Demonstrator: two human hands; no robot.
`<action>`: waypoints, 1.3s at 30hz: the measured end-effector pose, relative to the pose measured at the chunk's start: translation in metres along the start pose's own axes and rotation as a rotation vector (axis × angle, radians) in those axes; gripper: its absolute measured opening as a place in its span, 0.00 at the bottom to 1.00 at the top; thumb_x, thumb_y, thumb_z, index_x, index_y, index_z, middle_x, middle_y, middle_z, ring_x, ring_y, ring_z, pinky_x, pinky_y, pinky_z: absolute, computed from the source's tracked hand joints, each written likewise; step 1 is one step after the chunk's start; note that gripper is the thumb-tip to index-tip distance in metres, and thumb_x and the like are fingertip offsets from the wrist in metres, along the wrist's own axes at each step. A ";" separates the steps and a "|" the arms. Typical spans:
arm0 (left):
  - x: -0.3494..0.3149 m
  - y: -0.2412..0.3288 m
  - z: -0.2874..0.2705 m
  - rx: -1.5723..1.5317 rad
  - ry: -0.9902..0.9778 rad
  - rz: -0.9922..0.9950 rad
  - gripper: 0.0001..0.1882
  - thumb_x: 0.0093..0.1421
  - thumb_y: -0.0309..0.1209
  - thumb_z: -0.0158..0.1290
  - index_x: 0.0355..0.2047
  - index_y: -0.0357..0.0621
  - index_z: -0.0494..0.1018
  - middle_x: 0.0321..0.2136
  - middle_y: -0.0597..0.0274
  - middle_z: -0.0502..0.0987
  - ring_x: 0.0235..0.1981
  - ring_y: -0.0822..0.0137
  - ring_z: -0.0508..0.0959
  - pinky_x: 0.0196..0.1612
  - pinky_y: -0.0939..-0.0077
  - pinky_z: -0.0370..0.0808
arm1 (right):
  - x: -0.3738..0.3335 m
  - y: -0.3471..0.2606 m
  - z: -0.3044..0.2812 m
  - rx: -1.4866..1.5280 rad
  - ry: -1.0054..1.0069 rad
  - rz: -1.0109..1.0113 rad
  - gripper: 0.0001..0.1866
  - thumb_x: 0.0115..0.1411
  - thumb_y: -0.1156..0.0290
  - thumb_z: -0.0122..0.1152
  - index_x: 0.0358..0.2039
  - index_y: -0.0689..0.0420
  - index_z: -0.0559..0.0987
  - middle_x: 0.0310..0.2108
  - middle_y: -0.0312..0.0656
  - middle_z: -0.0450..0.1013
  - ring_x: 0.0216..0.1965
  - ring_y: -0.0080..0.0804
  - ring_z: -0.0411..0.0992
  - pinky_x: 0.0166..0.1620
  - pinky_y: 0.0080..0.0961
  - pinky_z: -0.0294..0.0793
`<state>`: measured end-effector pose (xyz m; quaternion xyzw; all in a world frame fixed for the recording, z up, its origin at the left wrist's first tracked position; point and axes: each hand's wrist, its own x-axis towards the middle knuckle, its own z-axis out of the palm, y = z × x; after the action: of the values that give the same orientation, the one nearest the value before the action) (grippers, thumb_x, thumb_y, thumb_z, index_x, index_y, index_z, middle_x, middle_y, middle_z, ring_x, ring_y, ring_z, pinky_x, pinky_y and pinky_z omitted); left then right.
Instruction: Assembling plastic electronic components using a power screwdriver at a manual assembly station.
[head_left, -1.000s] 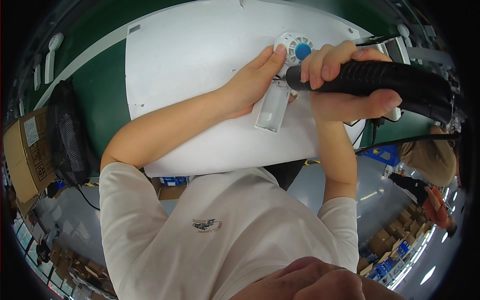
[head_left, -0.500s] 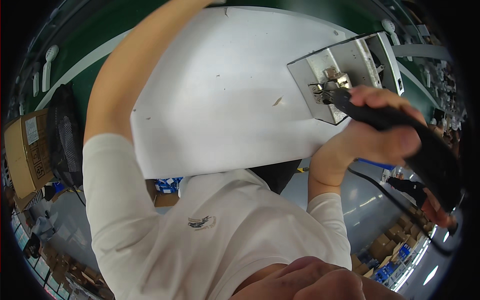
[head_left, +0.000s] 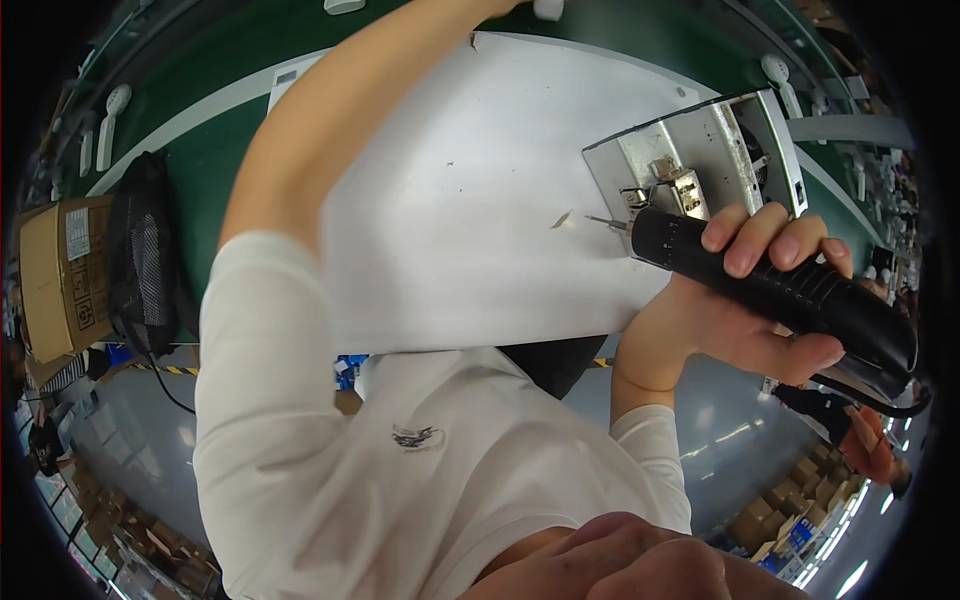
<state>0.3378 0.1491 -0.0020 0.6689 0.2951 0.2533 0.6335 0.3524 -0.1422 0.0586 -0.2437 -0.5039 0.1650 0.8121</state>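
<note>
My right hand (head_left: pixel 760 290) is wrapped round a black electric screwdriver (head_left: pixel 700 250), its thin bit pointing left over the white sheet. The bit's tip is beside the near-left side of a metal bracket box (head_left: pixel 735 150), which holds a small metal block and a round dark opening. My left arm reaches across to the far edge, where my left hand (head_left: pixel 500 6) is mostly cut off by the picture's top. Beside its fingers shows a small white piece (head_left: pixel 548 9); whether they hold it I cannot tell.
A white sheet (head_left: pixel 450 250) with small scraps on it covers much of the green table (head_left: pixel 220 150). On the left stand a black mesh bag (head_left: pixel 147 260) and a cardboard box (head_left: pixel 65 280). White round-headed pieces (head_left: pixel 115 105) lie at the far left. Another person (head_left: pixel 865 440) is at the lower right.
The screwdriver has swung from the metal block inside the box to the lower left, its bit now over the sheet. My left arm has shifted right in the picture, and a white piece shows by its hand.
</note>
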 end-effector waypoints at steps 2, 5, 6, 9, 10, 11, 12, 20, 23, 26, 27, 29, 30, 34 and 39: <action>-0.080 0.005 0.015 -0.129 -0.063 -0.034 0.35 0.58 0.32 0.53 0.60 0.34 0.48 0.48 0.38 0.68 0.41 0.55 0.77 0.37 0.63 0.78 | -0.001 -0.002 -0.002 0.027 0.053 -0.041 0.37 0.59 0.34 0.48 0.54 0.54 0.65 0.29 0.40 0.67 0.21 0.30 0.67 0.24 0.31 0.73; -0.165 -0.001 0.027 -0.604 -0.068 -0.196 0.23 0.64 0.34 0.49 0.56 0.42 0.57 0.44 0.53 0.74 0.39 0.66 0.78 0.36 0.68 0.80 | -0.003 0.002 0.001 0.032 0.035 -0.027 0.37 0.58 0.33 0.48 0.54 0.53 0.65 0.28 0.40 0.67 0.21 0.30 0.67 0.23 0.31 0.73; -0.184 -0.016 0.029 -0.670 -0.104 -0.235 0.27 0.65 0.39 0.50 0.57 0.41 0.54 0.45 0.53 0.72 0.40 0.65 0.78 0.37 0.67 0.80 | -0.005 0.004 0.001 0.037 0.023 -0.018 0.37 0.58 0.33 0.47 0.54 0.52 0.65 0.28 0.40 0.67 0.20 0.30 0.67 0.23 0.31 0.73; -0.201 -0.039 0.032 -0.761 -0.188 -0.279 0.30 0.66 0.45 0.49 0.58 0.41 0.52 0.46 0.53 0.70 0.40 0.65 0.77 0.38 0.67 0.80 | -0.008 0.012 -0.004 0.035 -0.027 0.018 0.37 0.58 0.32 0.46 0.54 0.51 0.65 0.27 0.40 0.67 0.19 0.30 0.66 0.22 0.31 0.72; -0.203 -0.043 0.033 -0.775 -0.241 -0.281 0.29 0.66 0.47 0.47 0.58 0.42 0.53 0.45 0.54 0.70 0.39 0.66 0.77 0.38 0.68 0.80 | -0.009 0.015 -0.005 0.031 -0.043 0.030 0.37 0.58 0.32 0.46 0.54 0.51 0.65 0.27 0.40 0.67 0.19 0.30 0.66 0.21 0.30 0.72; -0.204 -0.047 0.035 -0.789 -0.294 -0.282 0.28 0.67 0.48 0.45 0.58 0.42 0.53 0.45 0.54 0.70 0.39 0.67 0.77 0.38 0.70 0.79 | -0.011 0.018 -0.007 0.027 -0.059 0.042 0.38 0.58 0.31 0.46 0.54 0.51 0.65 0.26 0.40 0.67 0.19 0.30 0.66 0.21 0.30 0.72; -0.205 -0.050 0.036 -0.803 -0.347 -0.282 0.28 0.68 0.50 0.43 0.58 0.43 0.54 0.44 0.55 0.70 0.38 0.68 0.77 0.38 0.72 0.79 | -0.012 0.021 -0.008 0.024 -0.076 0.054 0.38 0.58 0.31 0.46 0.54 0.50 0.65 0.26 0.40 0.67 0.18 0.30 0.66 0.21 0.30 0.72; -0.202 -0.055 0.036 -0.759 -0.330 -0.306 0.26 0.70 0.50 0.38 0.58 0.46 0.56 0.42 0.58 0.71 0.37 0.72 0.75 0.38 0.76 0.77 | -0.015 0.058 -0.013 -0.023 -0.068 0.104 0.36 0.57 0.31 0.43 0.50 0.49 0.71 0.23 0.37 0.66 0.16 0.25 0.62 0.18 0.27 0.65; -0.202 -0.055 0.034 -0.737 -0.314 -0.329 0.26 0.69 0.50 0.39 0.58 0.46 0.56 0.42 0.59 0.71 0.37 0.72 0.74 0.38 0.77 0.76 | -0.018 0.073 -0.016 -0.020 -0.058 0.095 0.35 0.58 0.30 0.42 0.48 0.49 0.71 0.22 0.36 0.66 0.15 0.24 0.61 0.17 0.26 0.65; -0.200 -0.058 0.033 -0.742 -0.321 -0.345 0.26 0.69 0.51 0.39 0.58 0.46 0.56 0.42 0.59 0.71 0.37 0.72 0.74 0.38 0.77 0.76 | -0.017 0.084 -0.022 0.047 -0.065 0.158 0.34 0.59 0.31 0.41 0.47 0.49 0.71 0.22 0.37 0.66 0.15 0.25 0.61 0.18 0.26 0.65; -0.199 -0.059 0.032 -0.743 -0.324 -0.350 0.26 0.69 0.51 0.39 0.58 0.46 0.56 0.42 0.60 0.71 0.37 0.72 0.74 0.38 0.77 0.76 | -0.017 0.086 -0.023 0.069 -0.067 0.179 0.34 0.59 0.31 0.41 0.46 0.50 0.70 0.22 0.37 0.66 0.15 0.25 0.61 0.18 0.26 0.66; -0.197 -0.061 0.030 -0.741 -0.312 -0.359 0.26 0.69 0.51 0.39 0.57 0.46 0.57 0.42 0.60 0.71 0.36 0.72 0.74 0.38 0.77 0.76 | -0.019 0.092 -0.021 0.081 -0.076 0.181 0.34 0.59 0.32 0.41 0.46 0.50 0.70 0.22 0.37 0.66 0.15 0.25 0.61 0.18 0.26 0.66; -0.195 -0.063 0.030 -0.741 -0.305 -0.361 0.26 0.69 0.51 0.39 0.57 0.46 0.57 0.42 0.60 0.71 0.36 0.72 0.74 0.38 0.77 0.76 | -0.019 0.095 -0.020 0.090 -0.088 0.180 0.34 0.60 0.32 0.40 0.45 0.50 0.70 0.22 0.38 0.66 0.15 0.25 0.61 0.18 0.26 0.66; -0.192 -0.064 0.030 -0.750 -0.313 -0.369 0.25 0.69 0.51 0.39 0.56 0.46 0.58 0.41 0.60 0.71 0.35 0.72 0.74 0.38 0.77 0.76 | -0.017 0.097 -0.013 0.073 -0.122 0.172 0.34 0.60 0.32 0.39 0.45 0.52 0.70 0.23 0.39 0.66 0.15 0.26 0.62 0.18 0.27 0.66; -0.192 -0.056 0.031 -0.771 -0.375 -0.376 0.24 0.69 0.51 0.38 0.55 0.46 0.59 0.41 0.61 0.71 0.35 0.72 0.75 0.38 0.77 0.76 | 0.005 0.041 -0.014 -0.159 -0.136 0.065 0.36 0.61 0.31 0.36 0.46 0.54 0.69 0.23 0.42 0.66 0.16 0.29 0.64 0.19 0.29 0.67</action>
<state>0.2217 -0.0086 -0.0533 0.3539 0.1757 0.1001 0.9132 0.3660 -0.1090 0.0339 -0.3119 -0.5611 0.1668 0.7483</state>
